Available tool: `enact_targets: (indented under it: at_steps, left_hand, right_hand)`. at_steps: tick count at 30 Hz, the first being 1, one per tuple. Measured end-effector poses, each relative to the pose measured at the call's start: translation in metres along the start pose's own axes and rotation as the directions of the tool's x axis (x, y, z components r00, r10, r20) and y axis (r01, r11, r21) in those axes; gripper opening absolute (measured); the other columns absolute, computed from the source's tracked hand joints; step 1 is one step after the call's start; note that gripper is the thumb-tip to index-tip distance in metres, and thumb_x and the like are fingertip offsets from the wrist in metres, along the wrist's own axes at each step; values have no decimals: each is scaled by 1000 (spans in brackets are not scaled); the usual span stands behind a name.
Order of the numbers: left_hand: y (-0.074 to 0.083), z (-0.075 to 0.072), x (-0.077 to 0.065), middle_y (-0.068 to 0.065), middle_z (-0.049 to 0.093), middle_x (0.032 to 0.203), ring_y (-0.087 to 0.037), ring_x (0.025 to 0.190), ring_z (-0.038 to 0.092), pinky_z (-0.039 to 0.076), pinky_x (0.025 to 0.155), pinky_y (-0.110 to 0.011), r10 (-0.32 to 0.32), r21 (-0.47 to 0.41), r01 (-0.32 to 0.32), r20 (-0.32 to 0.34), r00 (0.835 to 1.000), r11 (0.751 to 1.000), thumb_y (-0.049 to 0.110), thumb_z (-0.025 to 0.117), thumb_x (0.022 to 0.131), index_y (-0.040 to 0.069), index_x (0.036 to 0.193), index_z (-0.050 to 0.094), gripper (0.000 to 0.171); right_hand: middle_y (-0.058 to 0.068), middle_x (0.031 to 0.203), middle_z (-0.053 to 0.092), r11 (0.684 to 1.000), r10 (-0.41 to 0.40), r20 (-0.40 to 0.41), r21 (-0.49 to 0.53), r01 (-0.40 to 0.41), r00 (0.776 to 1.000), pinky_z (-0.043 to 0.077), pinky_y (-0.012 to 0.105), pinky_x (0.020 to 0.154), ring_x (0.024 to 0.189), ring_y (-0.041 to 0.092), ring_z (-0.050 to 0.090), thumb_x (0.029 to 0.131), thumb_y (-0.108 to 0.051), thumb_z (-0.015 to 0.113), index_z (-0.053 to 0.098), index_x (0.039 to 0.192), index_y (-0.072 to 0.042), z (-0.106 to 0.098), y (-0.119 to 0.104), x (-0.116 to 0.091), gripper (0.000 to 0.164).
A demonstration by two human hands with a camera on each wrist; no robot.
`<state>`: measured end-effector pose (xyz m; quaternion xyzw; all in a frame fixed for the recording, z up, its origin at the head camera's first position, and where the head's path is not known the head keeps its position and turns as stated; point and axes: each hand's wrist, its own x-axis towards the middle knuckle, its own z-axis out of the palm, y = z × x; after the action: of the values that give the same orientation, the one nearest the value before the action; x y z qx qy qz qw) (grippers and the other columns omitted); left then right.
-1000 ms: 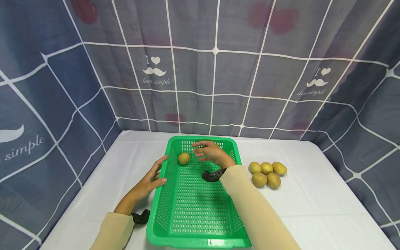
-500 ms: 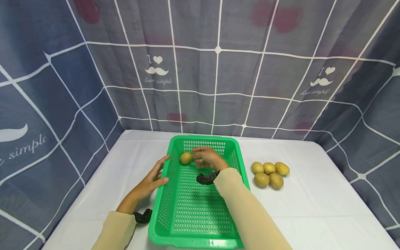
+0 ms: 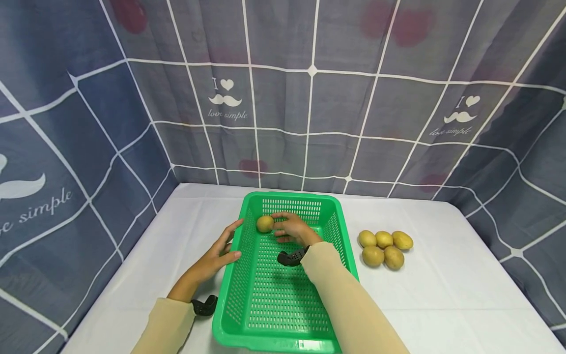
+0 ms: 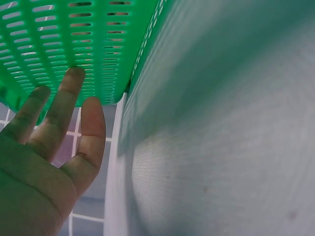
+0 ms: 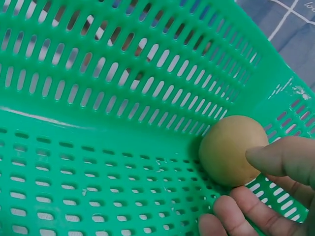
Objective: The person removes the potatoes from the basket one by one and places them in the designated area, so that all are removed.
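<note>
Inside the green perforated plastic basket [image 3: 283, 342], a round yellow-brown potato [image 3: 265, 224] lies in the far left corner. My right hand [image 3: 293, 229] is right beside the potato. In the right wrist view its thumb [image 5: 275, 156] overlaps the near side of the potato, with the other fingers at its edge and below, loosely bent and not wrapped round it. From outside, my left hand [image 3: 216, 253] rests against the basket's left side, fingers spread and thumb at the rim. The left wrist view has those fingertips [image 4: 75, 76] against the slotted wall.
Several more potatoes [image 3: 383, 240] lie grouped on the white-covered table [image 3: 442, 280] to the right of the basket. Dark checked curtains [image 3: 283, 98] enclose the table at the back and both sides. Each wrist carries a black band [image 3: 289, 258].
My right hand has moved left and slightly down, from a gap away to right at the potato. The left hand stays against the basket. The view has shifted slightly.
</note>
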<state>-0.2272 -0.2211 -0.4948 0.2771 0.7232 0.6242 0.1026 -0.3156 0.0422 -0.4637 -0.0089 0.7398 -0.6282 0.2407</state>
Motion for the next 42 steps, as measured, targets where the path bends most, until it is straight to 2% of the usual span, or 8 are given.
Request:
enact_targets:
  at_steps: [5,9,16,21,25,31,36,42]
  left_hand:
    - [0,0,1,-43,15,166,-54,136,52,55,99,-36,6,10,-6,-1,1000,1000,17,55,108,7,172,7,81]
    - [1,0,0,-44,8,168,-60,139,48,52,103,-41,3,25,-3,-5,1000,1000,19,56,108,7,172,6,82]
    - [-1,0,-1,-43,2,170,-65,144,39,41,110,-68,-25,40,25,-13,1000,999,21,56,109,9,173,7,81]
    - [0,0,0,-43,1,170,-65,145,38,36,111,-75,-32,46,33,-18,999,998,21,55,109,10,173,7,81]
    - [2,0,0,-43,3,170,-63,142,44,42,109,-69,-32,44,33,-13,999,998,21,55,109,10,173,6,81]
    - [3,-1,-1,-43,2,170,-59,140,48,51,105,-49,-35,35,36,-10,999,999,21,55,110,10,173,6,81]
    - [3,-1,-1,-43,4,170,-60,138,50,55,100,-37,-28,10,28,-1,1000,1000,20,56,109,9,173,5,82]
    - [4,0,-1,-42,7,170,-59,139,49,53,101,-37,-23,19,23,-6,1000,1000,20,56,109,9,173,6,82]
  right_hand:
    - [16,119,70,1000,-23,2,-20,23,1000,62,40,87,93,23,66,104,-2,67,63,144,-1,1,1,0,41]
    - [19,125,69,998,-42,34,-48,43,999,62,40,88,98,25,69,101,1,69,64,143,-1,1,2,1,42]
    - [17,122,67,988,-58,104,-134,72,993,62,34,84,97,22,67,92,9,76,66,142,0,3,5,3,52]
    - [21,133,69,966,-87,156,-228,122,984,60,35,88,107,26,69,89,7,81,69,140,-1,4,3,1,53]
    - [19,136,68,933,-115,180,-318,169,977,57,39,95,112,26,67,85,3,85,71,140,-5,5,3,1,57]
    - [13,134,68,898,-165,209,-372,235,964,51,47,106,117,26,64,84,1,88,70,142,-7,6,8,2,61]
    - [12,135,69,891,-202,222,-362,273,954,52,46,106,118,26,65,83,2,89,70,141,-5,6,14,5,61]
    - [13,136,69,893,-216,233,-346,288,948,54,43,102,115,26,65,84,0,87,70,141,-3,3,15,4,59]
